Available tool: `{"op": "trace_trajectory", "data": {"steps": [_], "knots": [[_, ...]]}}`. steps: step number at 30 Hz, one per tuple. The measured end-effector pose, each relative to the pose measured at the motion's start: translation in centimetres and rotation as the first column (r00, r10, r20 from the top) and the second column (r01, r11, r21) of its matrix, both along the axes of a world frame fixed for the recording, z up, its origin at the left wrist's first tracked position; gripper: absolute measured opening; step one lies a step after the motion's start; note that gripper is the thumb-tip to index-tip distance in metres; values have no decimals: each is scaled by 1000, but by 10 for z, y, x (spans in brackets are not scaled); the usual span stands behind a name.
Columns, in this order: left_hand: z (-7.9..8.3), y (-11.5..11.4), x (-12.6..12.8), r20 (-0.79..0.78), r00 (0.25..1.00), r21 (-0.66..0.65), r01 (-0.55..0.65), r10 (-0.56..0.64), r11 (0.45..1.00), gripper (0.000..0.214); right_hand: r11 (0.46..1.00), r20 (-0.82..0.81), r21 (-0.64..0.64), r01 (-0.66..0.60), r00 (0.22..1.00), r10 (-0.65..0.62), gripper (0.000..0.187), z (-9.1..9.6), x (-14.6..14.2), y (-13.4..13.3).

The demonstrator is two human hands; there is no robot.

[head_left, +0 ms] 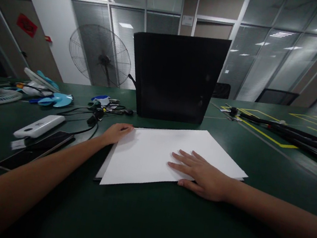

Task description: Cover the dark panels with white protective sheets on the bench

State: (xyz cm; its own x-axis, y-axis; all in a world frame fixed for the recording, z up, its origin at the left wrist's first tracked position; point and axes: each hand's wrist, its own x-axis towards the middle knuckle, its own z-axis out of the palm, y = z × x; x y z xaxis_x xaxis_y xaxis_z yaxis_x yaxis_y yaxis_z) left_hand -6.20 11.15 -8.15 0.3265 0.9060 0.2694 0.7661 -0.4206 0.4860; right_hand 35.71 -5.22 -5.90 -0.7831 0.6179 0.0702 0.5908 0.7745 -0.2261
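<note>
A white sheet of paper [147, 153] lies at a slant over more white paper and a dark, flat board [97, 178], whose edge shows at the left. At the far left corner of the sheet, my left hand [118, 132] is closed with its fingers together on the paper's edge; the fingertips are partly hidden. My right hand [203, 175] lies palm down on the sheet's right front part, fingers spread and thumb near the front edge. Most of the board is covered by the paper.
A large black panel-like box [179, 78] stands just behind the paper. Left of my left arm lie a phone [37, 150], a white power bank [40, 126] and tangled cables [96, 115]. Small fans [55, 99] sit farther left. Black rods [287, 132] lie at the right.
</note>
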Motion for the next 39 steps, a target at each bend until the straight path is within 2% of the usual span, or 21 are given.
{"op": "trace_trajectory", "data": {"steps": [6, 14, 20, 25, 31, 35, 39], "knots": [[-2, 1, 1, -66, 998, 35, -7, 10, 999, 51, 995, 13, -11, 98, 995, -97, 66, 5, -13, -4], [0, 2, -4, -50, 999, 21, -9, 10, 1000, 47, 994, -49, -95, -57, 997, 52, 69, 10, -2, -3], [-2, 2, -7, -48, 999, 7, -24, 24, 1000, 51, 998, -11, -47, -35, 999, 34, 71, 8, 8, 3], [-8, 8, -13, -13, 999, 4, 41, -41, 999, 58, 994, -77, -54, -95, 993, 91, 72, 4, 12, 8], [-13, 10, -16, 22, 998, 7, 58, -58, 998, 60, 990, -75, -65, -126, 990, 121, 69, 4, 14, 10], [-11, 8, -12, -6, 999, 3, 41, -41, 999, 61, 992, -57, 4, -129, 990, 129, 69, 2, 15, 12], [-7, 4, -9, -51, 998, 4, 23, -23, 1000, 56, 975, -85, 175, -138, 984, 155, 66, 1, 14, 12]]}}
